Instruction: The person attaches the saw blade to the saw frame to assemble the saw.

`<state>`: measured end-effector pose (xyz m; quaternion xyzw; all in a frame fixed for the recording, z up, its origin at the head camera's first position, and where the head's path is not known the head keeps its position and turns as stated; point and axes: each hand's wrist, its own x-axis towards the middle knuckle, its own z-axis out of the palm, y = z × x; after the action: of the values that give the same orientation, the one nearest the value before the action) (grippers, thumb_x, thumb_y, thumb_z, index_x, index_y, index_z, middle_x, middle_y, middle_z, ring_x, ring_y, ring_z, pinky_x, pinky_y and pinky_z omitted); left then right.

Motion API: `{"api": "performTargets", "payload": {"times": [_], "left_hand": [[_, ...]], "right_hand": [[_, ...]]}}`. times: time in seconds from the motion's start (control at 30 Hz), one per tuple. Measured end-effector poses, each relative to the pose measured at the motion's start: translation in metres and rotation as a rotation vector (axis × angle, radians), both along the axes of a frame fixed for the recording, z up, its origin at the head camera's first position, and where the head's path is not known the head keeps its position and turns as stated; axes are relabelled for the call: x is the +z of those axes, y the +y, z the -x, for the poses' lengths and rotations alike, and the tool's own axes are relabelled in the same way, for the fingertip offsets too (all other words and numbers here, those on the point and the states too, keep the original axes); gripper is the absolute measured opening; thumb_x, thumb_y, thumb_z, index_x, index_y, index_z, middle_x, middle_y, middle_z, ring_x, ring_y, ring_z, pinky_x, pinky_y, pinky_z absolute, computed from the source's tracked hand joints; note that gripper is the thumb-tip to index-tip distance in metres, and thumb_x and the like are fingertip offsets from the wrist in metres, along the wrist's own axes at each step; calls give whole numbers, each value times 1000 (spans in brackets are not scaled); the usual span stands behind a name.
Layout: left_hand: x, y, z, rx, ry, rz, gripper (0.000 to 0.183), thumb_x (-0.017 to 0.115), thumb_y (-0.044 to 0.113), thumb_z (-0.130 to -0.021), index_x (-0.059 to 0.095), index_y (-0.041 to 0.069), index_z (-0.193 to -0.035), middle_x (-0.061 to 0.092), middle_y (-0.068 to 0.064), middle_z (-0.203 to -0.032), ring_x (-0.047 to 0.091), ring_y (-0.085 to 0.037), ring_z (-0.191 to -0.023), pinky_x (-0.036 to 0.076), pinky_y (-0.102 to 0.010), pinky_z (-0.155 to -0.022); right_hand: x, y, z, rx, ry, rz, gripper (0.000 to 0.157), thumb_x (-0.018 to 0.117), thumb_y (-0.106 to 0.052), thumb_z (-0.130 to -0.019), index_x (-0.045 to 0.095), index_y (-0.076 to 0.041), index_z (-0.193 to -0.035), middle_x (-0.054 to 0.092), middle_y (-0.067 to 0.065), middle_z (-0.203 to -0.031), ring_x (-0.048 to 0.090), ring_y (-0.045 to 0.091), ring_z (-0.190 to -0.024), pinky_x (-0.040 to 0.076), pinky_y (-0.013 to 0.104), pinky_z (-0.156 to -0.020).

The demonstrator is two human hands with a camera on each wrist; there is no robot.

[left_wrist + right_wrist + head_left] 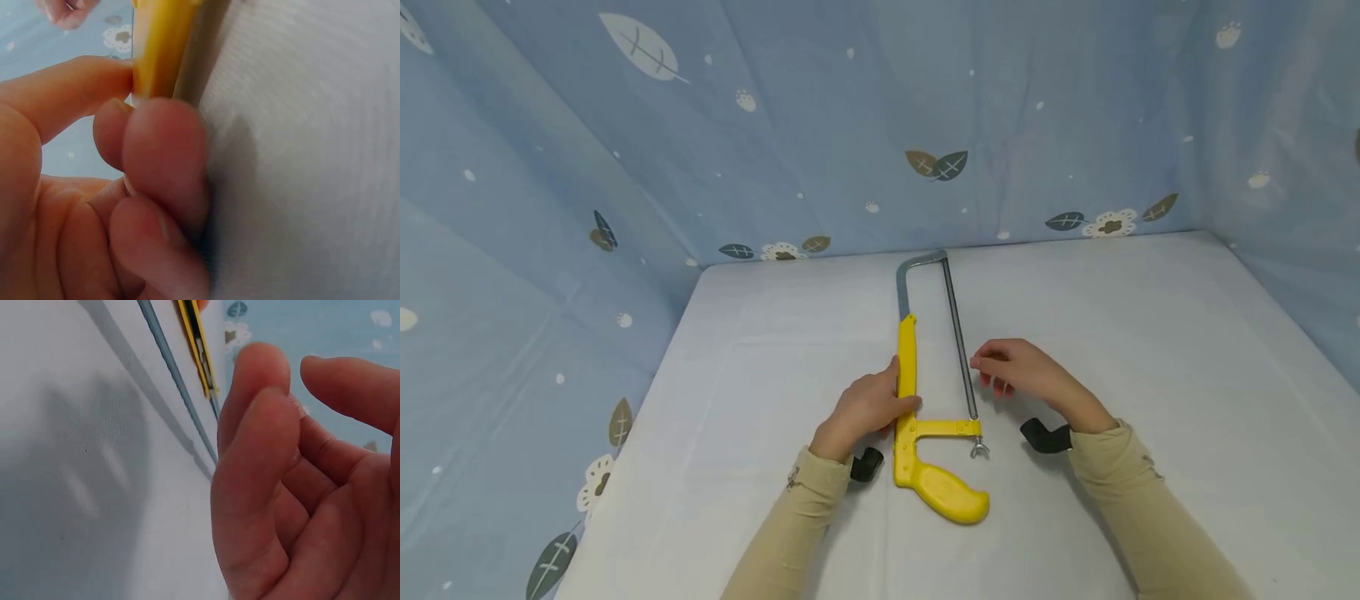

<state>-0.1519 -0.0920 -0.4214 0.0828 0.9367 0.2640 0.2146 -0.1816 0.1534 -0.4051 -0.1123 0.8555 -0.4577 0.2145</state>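
A hacksaw (907,358) with a yellow frame and pistol handle (951,495) sits over the white table, handle end nearest me. Its grey front bow points to the far edge, and the blade (958,333) runs along its right side to a wing nut (980,448). My left hand (867,403) pinches the yellow spine between thumb and fingers; close up, the yellow part (164,50) meets the fingertips. To the right of the blade hovers my right hand (1026,371), fingers loosely bent and holding nothing. Between its thumb and fingertips (262,425) a gap shows.
The white tabletop (775,333) lies under both hands. A blue curtain (865,125) with leaf and flower prints hangs behind it and along both sides. Black wrist-worn pieces show beside the left sleeve (823,479) and the right sleeve (1120,467).
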Motion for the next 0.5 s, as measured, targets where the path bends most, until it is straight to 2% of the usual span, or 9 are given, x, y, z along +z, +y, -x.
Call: {"api": "performTargets", "payload": {"times": [0.23, 0.5], "left_hand": [[1, 1, 0, 3, 20, 20, 81, 55, 43, -83, 14, 8, -144, 53, -3, -53, 47, -16, -38, 33, -26, -39], [-1, 2, -1, 1, 51, 41, 80, 53, 41, -83, 14, 7, -144, 52, -3, -67, 49, -15, -47, 39, -28, -48]], "right_hand": [[11, 3, -24, 97, 22, -18, 32, 55, -34, -87, 59, -5, -99, 59, 11, -76, 53, 22, -60, 46, 34, -55], [6, 8, -56, 216, -8, 39, 27, 57, -37, -85, 64, -12, -94, 60, 9, -76, 55, 25, -64, 48, 38, -56]]}}
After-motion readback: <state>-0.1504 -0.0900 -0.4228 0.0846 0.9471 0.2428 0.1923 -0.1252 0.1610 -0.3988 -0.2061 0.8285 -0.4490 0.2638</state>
